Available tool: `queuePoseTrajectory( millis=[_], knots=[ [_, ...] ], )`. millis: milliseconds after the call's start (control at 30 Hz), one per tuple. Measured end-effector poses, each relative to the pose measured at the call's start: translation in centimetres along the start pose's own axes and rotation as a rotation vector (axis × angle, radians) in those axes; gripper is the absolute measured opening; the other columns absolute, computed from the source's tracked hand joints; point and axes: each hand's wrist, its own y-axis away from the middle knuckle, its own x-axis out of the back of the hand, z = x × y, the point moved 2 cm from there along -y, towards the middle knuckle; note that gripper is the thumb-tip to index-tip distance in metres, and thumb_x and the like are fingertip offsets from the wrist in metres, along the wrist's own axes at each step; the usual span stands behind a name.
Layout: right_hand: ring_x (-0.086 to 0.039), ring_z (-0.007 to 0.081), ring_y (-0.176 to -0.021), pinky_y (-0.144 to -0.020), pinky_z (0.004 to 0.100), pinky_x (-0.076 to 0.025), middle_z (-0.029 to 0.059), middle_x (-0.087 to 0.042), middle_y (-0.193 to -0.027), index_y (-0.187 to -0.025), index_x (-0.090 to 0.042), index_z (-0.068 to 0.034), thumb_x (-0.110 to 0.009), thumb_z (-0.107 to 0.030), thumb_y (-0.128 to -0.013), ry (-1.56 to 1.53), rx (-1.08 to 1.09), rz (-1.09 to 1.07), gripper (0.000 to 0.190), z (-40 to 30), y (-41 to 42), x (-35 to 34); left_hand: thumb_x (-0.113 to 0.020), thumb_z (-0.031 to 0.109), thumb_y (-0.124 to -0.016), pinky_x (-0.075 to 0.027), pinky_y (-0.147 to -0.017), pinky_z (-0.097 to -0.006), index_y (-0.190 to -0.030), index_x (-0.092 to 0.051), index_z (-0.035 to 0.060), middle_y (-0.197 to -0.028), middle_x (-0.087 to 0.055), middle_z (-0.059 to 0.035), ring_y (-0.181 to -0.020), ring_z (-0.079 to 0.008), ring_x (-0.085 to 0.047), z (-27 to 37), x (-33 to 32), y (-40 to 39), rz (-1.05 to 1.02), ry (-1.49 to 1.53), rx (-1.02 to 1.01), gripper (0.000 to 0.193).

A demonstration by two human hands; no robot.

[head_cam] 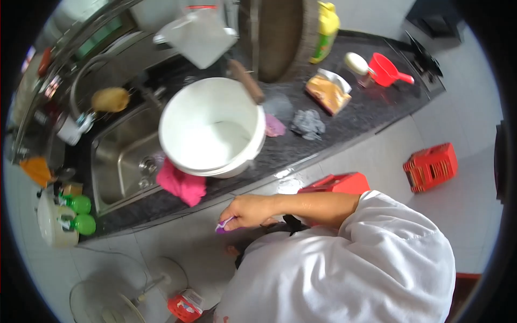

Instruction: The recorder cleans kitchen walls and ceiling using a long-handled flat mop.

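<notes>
My right hand (250, 210) is closed on a small purple item with a white edge (223, 226), which may be a cloth; much of it is hidden in my fingers. My left hand is out of view. The hand is over the floor, just off the counter's front edge. Beyond it, a large white plastic bucket (214, 129) stands on the dark stone counter (282, 161), beside the steel sink (121, 161). A bright pink cloth (183, 183) hangs over the counter edge below the bucket. A lighter pink cloth (275, 125) and a crumpled grey cloth (308, 124) lie right of the bucket.
A wooden handle (247, 82) leans by the bucket rim. Farther right are a tissue pack (328, 93) and a red dipper (385, 70). Green-topped bottles (84, 224) stand left of the sink. On the floor are red plastic baskets (432, 167) and a fan (121, 309) with its cable.
</notes>
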Motion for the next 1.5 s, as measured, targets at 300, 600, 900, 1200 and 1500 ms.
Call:
queuePoseTrajectory(
  millis=[300, 600, 900, 1200, 1500],
  knots=[
    [-0.059, 0.0315, -0.071, -0.065, 0.038, -0.046, 0.0181, -0.06, -0.076, -0.087, -0.061, -0.003, -0.06, -0.023, -0.078, 0.142, -0.286, 0.616, 0.022, 6.0, 22.0, 7.0, -0.032, 0.057, -0.088, -0.031, -0.034, -0.0211, -0.073, -0.047, 0.01, -0.052, -0.04, -0.0018, -0.038, -0.0092, -0.029, -3.4, -9.0, 1.5, -0.353, -0.024, 0.159, 0.052],
    [-0.051, 0.0064, -0.069, -0.063, 0.0244, -0.044, 0.0011, -0.059, -0.074, -0.094, -0.059, 0.001, -0.054, -0.011, -0.084, -0.056, -0.937, 1.304, 0.016, 1.3, 43.2, 3.6, -0.029, 0.05, -0.092, -0.031, -0.035, -0.0207, -0.076, -0.043, 0.008, -0.054, -0.037, -0.002, -0.04, -0.01, -0.03, -5.7, -14.0, 4.6, -0.704, 0.157, 0.242, 0.048],
    [-0.054, 0.0122, -0.069, -0.066, 0.0294, -0.045, 0.0063, -0.061, -0.074, -0.093, -0.061, 0.001, -0.056, -0.016, -0.082, 0.134, -0.89, 1.406, 0.02, 3.4, 51.0, 4.4, -0.031, 0.043, -0.094, -0.028, -0.036, -0.0183, -0.079, -0.04, 0.0068, -0.055, -0.034, -0.0019, -0.041, -0.0083, -0.026, -6.1, -16.1, 9.9, -0.868, 0.164, 0.242, 0.04],
    [-0.06, 0.0242, -0.066, -0.062, 0.034, -0.045, 0.0147, -0.062, -0.073, -0.09, -0.062, -0.003, -0.057, -0.018, -0.079, 0.37, -0.644, 1.441, 0.019, 6.4, 53.2, 17.2, -0.04, 0.033, -0.092, -0.027, -0.04, -0.0211, -0.074, -0.04, 0.0066, -0.059, -0.038, -0.0036, -0.045, -0.0088, -0.03, -4.3, -19.8, 19.0, -0.845, -0.03, 0.34, 0.032],
    [-0.055, 0.0117, -0.067, -0.065, 0.0275, -0.044, 0.0076, -0.063, -0.073, -0.09, -0.063, 0.0, -0.061, -0.017, -0.079, 0.148, -0.3, 1.286, 0.02, 13.3, 52.1, 31.0, -0.043, 0.033, -0.091, -0.027, -0.041, -0.0216, -0.073, -0.041, 0.0048, -0.057, -0.039, -0.0046, -0.046, -0.0098, -0.033, -5.7, -26.2, 32.0, -0.716, -0.186, 0.281, 0.033]
  ],
)
